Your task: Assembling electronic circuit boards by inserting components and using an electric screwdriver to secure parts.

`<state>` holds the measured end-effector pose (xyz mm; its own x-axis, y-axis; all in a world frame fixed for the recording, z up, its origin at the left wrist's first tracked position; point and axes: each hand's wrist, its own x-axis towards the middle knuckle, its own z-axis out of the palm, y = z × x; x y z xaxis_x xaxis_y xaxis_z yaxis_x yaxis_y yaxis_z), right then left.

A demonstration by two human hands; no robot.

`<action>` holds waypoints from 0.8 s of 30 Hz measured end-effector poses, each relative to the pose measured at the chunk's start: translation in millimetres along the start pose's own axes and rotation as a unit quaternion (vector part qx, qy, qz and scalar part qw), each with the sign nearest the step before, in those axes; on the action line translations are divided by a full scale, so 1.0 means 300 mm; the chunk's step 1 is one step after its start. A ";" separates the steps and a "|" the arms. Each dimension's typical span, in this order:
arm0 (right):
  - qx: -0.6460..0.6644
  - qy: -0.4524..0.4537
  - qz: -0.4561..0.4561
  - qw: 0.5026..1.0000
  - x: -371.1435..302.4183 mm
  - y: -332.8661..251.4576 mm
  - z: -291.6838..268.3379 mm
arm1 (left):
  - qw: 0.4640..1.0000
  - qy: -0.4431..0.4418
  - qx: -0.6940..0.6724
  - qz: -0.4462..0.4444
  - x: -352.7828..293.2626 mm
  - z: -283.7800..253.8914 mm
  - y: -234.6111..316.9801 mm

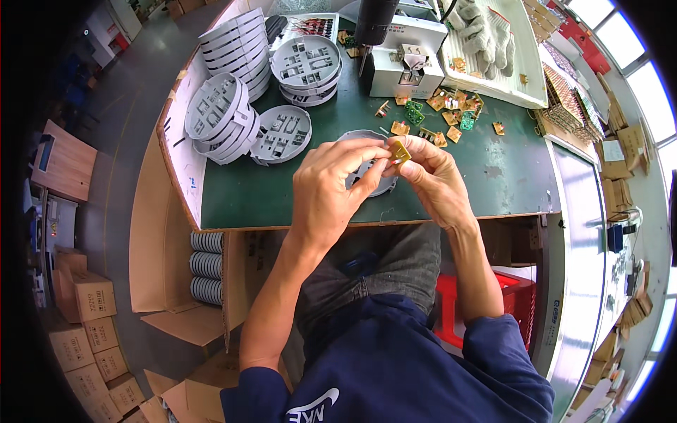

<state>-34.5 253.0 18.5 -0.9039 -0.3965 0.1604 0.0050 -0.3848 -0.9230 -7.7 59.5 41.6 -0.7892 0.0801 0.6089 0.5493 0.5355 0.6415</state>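
A small yellow-brown circuit board [400,151] is pinched between the thumb and fingers of my right hand [438,178], above the front part of the bench. My left hand [328,182] meets it from the left, thumb and forefinger closed together at the board's edge. Whatever is between those left fingertips is too small to make out. Under both hands lies a round grey plastic housing [363,135], largely covered by my fingers. Loose circuit boards [451,102], yellow-brown and green, are scattered on the bench just beyond my right hand.
Stacked grey housings [236,49] fill the bench's left side, with a single housing [281,134] nearer me. A white bench machine [409,63] stands at the back. Right of it, a white tray [529,88] holds gloves. An open carton [159,247] of grey discs sits below left.
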 end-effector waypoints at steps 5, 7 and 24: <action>-0.005 -0.014 -0.002 1.000 -0.002 0.010 0.000 | 1.000 0.006 0.018 0.005 -0.003 -0.005 0.016; -0.004 -0.010 0.005 1.000 -0.007 0.008 0.003 | 1.000 -0.010 -0.010 -0.021 -0.007 -0.007 0.012; -0.046 -0.005 0.032 0.998 -0.020 -0.013 0.007 | 0.987 -0.016 -0.144 -0.065 -0.014 -0.001 0.017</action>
<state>-28.1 255.2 21.8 -0.8986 -0.4266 0.1025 0.0234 -0.2798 -0.9598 -1.4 61.8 42.3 -0.8639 0.0557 0.5005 0.4945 0.2824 0.8220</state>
